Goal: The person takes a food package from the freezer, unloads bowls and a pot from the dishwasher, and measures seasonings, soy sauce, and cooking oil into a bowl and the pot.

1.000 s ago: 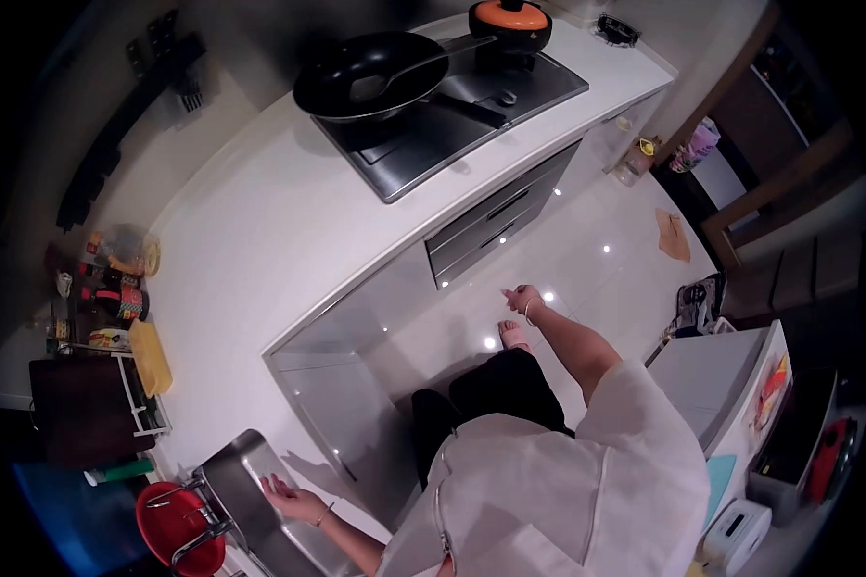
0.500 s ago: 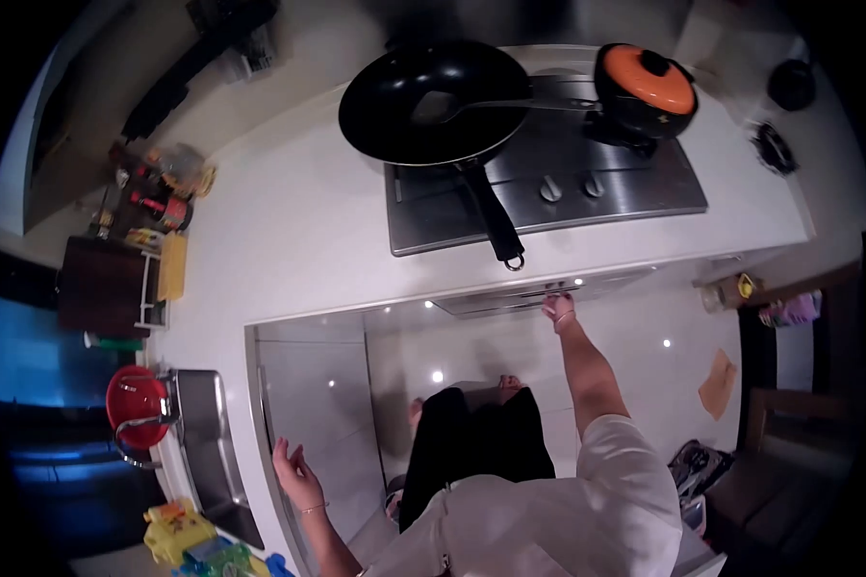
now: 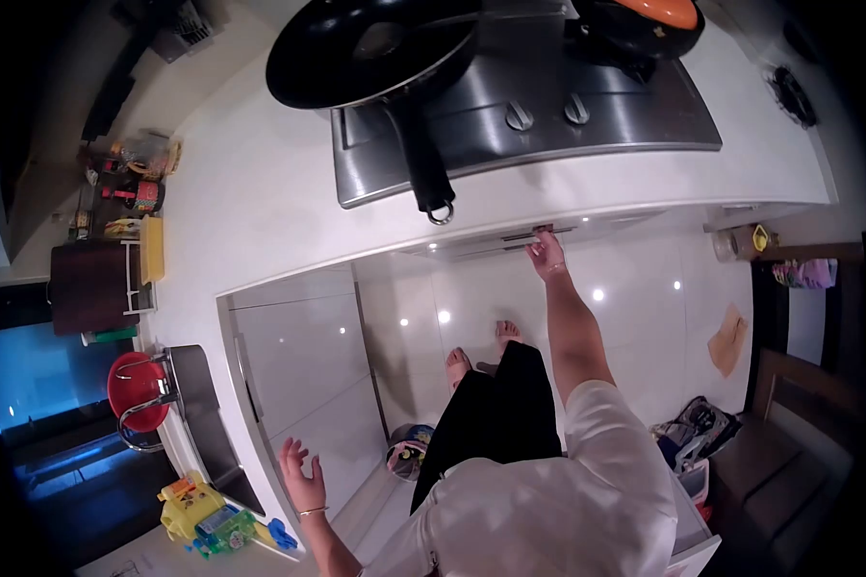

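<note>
My right hand (image 3: 546, 252) is at the handle of a drawer (image 3: 510, 242) under the stove, its fingers bent against the front; what they grip is too small to make out. Low on the left, my left hand (image 3: 303, 474) is raised with fingers apart and nothing in it, near the counter edge and a cabinet door (image 3: 303, 365). Above, a black wok (image 3: 356, 62) rests on the steel gas stove (image 3: 491, 130), its handle pointing toward me. Beside it stands a black pot (image 3: 645, 31) with an orange lid.
At the left are a sink (image 3: 197, 413), a red basin (image 3: 137, 389), a yellow bottle (image 3: 191, 505) and a dark board (image 3: 89, 287). A bin (image 3: 409, 452) stands on the floor near my legs. Bags (image 3: 698, 428) and a wooden chair (image 3: 803, 404) are at the right.
The view has turned and come closer to the stove. My right hand has gone from open air to the drawer front. My left hand has moved away from over the sink.
</note>
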Demonstrator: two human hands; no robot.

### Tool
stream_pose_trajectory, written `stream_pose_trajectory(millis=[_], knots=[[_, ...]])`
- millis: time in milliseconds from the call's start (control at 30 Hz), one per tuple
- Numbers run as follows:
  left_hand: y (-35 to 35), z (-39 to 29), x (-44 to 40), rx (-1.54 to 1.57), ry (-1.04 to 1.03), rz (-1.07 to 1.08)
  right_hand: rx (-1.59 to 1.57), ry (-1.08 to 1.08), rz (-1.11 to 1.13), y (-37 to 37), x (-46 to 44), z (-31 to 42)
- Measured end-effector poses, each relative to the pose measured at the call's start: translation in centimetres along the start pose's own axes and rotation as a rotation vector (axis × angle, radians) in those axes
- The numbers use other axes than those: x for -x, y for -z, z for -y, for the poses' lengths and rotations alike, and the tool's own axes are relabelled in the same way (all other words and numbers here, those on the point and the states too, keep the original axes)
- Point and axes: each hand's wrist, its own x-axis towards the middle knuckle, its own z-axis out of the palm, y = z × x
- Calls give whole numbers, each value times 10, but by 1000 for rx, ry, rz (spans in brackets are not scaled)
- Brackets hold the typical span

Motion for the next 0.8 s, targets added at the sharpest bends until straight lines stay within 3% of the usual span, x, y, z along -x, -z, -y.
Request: stream_pose_trajectory(millis=[267,433,633,700,800], knots=[[0,4,24,-17,43,98,21,-14,-143,-9,31,-5],[-14,13,11,2,57,140,120,-65,-125,37,79,-10],[-51,-9,-33,106,-196,213,297,-171,-94,94,129,-23],[-55,-25,-40,132,-219,200,428,-190,-251,91,157,-25],[-62,-27,-44,177,-258,185,629,-225,-257,107,178,-30]])
